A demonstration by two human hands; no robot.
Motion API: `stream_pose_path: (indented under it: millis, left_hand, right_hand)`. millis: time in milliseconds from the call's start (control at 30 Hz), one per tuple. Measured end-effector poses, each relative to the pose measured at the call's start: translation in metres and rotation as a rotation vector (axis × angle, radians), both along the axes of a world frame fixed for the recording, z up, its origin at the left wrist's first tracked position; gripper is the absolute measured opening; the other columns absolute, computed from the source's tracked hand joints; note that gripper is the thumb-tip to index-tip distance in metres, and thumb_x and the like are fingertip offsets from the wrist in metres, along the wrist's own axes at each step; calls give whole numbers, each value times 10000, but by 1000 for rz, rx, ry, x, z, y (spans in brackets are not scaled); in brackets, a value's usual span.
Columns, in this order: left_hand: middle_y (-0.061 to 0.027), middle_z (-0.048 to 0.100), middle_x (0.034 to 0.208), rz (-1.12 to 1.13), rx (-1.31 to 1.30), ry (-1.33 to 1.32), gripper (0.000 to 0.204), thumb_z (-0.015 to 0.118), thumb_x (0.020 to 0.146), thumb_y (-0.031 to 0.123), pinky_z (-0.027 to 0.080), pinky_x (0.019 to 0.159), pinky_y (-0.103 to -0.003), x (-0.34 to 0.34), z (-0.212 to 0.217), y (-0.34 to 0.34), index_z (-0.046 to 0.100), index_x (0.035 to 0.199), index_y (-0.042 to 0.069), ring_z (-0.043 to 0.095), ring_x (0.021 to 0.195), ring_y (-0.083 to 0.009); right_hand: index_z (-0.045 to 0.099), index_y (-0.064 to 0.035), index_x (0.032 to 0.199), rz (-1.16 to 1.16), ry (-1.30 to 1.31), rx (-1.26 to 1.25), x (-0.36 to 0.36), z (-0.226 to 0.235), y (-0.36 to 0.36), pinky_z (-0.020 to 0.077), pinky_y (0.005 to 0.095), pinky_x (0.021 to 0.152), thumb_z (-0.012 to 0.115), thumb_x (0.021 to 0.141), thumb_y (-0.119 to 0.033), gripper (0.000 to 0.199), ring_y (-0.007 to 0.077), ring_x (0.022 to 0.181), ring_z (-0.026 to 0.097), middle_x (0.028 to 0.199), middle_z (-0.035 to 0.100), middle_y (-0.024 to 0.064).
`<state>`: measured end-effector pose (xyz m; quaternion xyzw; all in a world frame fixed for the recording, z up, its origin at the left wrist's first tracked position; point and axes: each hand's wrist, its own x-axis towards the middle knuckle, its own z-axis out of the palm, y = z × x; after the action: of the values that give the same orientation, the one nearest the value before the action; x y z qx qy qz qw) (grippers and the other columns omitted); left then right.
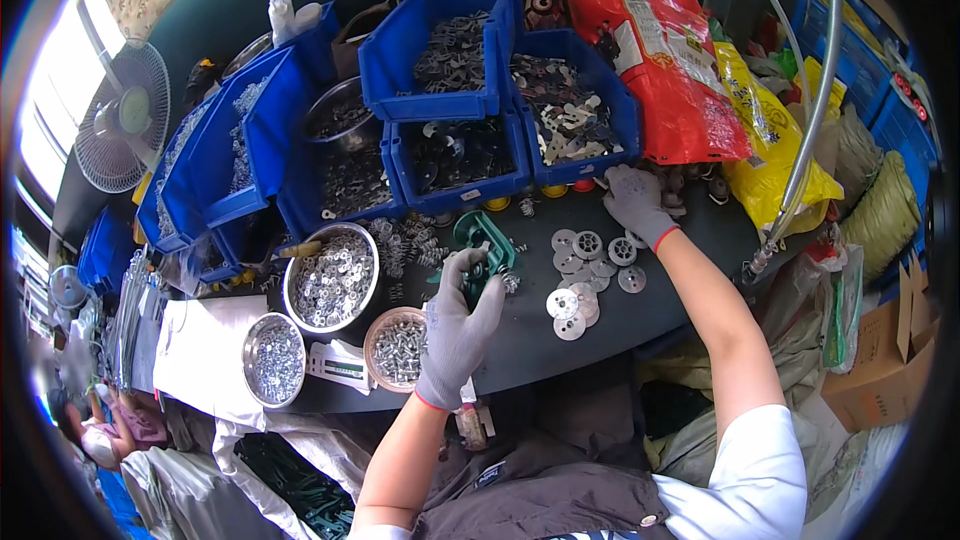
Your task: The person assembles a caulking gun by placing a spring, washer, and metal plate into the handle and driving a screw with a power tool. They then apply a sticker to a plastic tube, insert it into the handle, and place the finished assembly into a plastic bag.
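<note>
My left hand [462,332], in a grey glove with a red cuff, grips a green frame-like part [484,242] above the dark table. Below and to the left of that hand, a pinkish bowl [371,352] holds small metal bolts. At the front edge of a blue bin of flat metal pieces [628,154], my gloved right hand [638,204] has its fingers curled downward; their tips are hidden. Close by that hand lie round metal discs [572,262] and spoked wheels [622,251].
More blue bins [505,10] are stacked at the back. Metal bowls [377,270] of washers and small parts stand left. Loose springs [400,245] lie beside them. A red bag [665,60], a yellow bag [770,140] and a bent metal pipe [822,110] are at right.
</note>
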<state>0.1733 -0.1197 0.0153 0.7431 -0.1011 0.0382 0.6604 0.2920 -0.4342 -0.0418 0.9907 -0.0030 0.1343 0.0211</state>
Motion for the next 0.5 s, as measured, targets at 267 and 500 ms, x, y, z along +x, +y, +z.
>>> stream_pose_path:
  millis: [267, 500]
  left_hand:
    - [25, 517, 726, -64, -349, 388, 314, 561, 977, 256, 325, 439, -173, 12, 9, -9, 467, 1240, 112, 459, 514, -29]
    - [5, 567, 856, 2, -308, 192, 301, 606, 953, 186, 427, 599, -194, 1, 5, -10, 514, 1195, 32, 528, 692, -33]
  right_hand:
    - [591, -88, 821, 565, -420, 558, -116, 96, 103, 464, 397, 555, 699, 678, -98, 179, 270, 617, 593, 722, 566, 82]
    - [566, -97, 771, 685, -413, 409, -143, 125, 144, 436, 380, 517, 716, 643, -78, 198, 256, 621, 575, 699, 520, 61]
